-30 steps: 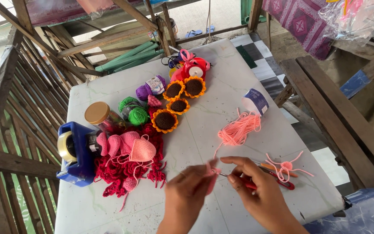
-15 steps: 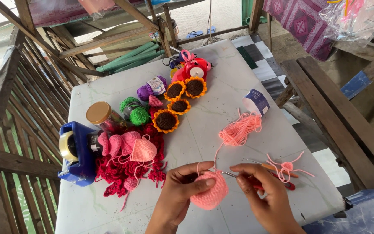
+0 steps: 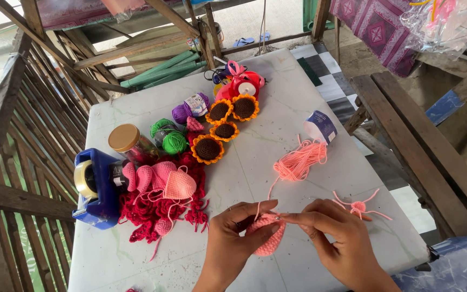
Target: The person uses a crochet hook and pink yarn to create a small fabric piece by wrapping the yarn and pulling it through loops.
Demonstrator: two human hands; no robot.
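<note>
- Two hands at work at the near edge of a white table [image 3: 309,97]: left hand [image 3: 233,235] with thumb and fingers closed around a small pink crochet piece [image 3: 268,235], right hand [image 3: 336,240] with fingertips pinched together on the piece's top edge, touching the left thumb.
- Trailing from the piece, one strand running up to a loose pink yarn skein [image 3: 301,159] with a blue-and-white paper band, near the table's right side.
- Just right of the right hand, one small pink crochet scrap [image 3: 359,206] with loose tails, lying apart from the fingers.
- Four crochet sunflowers [image 3: 225,127] clustered mid-table, orange petals around brown centres.
- Two green yarn balls [image 3: 168,138] and one purple yarn ball [image 3: 190,108] beside them; behind, a red and pink bundle [image 3: 241,84] at the far edge.
- One jar with a gold lid [image 3: 125,139] lying on its side, one blue tape dispenser [image 3: 95,186] at the left edge.
- Several pink crochet hearts [image 3: 163,181], number hard to tell, heaped over a dark red crochet pile [image 3: 158,213], well left of the hands.
- Nothing between the camera and the piece except the holding fingers, which hide part of it.
- Against half a second ago: hands closer together, piece raised and gripped tighter, and the red-handled tool seen under the right hand out of sight; table items unmoved.
</note>
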